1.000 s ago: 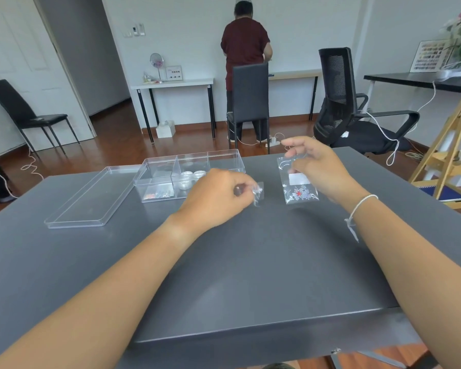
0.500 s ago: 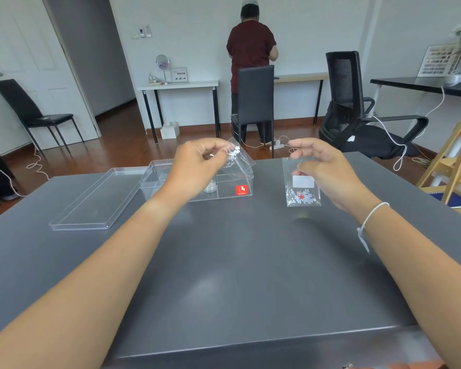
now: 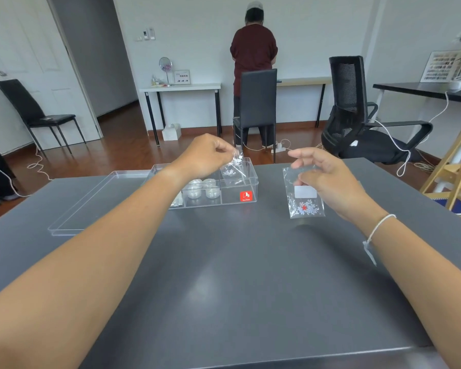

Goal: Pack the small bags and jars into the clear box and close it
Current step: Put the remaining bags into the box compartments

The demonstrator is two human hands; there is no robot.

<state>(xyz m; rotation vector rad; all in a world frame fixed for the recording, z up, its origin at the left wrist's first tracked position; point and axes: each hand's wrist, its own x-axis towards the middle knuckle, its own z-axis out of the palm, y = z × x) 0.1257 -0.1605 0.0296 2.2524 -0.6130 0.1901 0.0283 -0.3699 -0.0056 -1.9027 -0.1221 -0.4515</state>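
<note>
Crinkly clear bags pinched above rigid rectangular box.

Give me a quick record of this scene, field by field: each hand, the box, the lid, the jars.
left hand: pinching a small bag over the box's right compartment
right hand: holding a second bag above the table
box: open, on the table
lid: off, lying left of the box
jars: in the middle compartment
</note>
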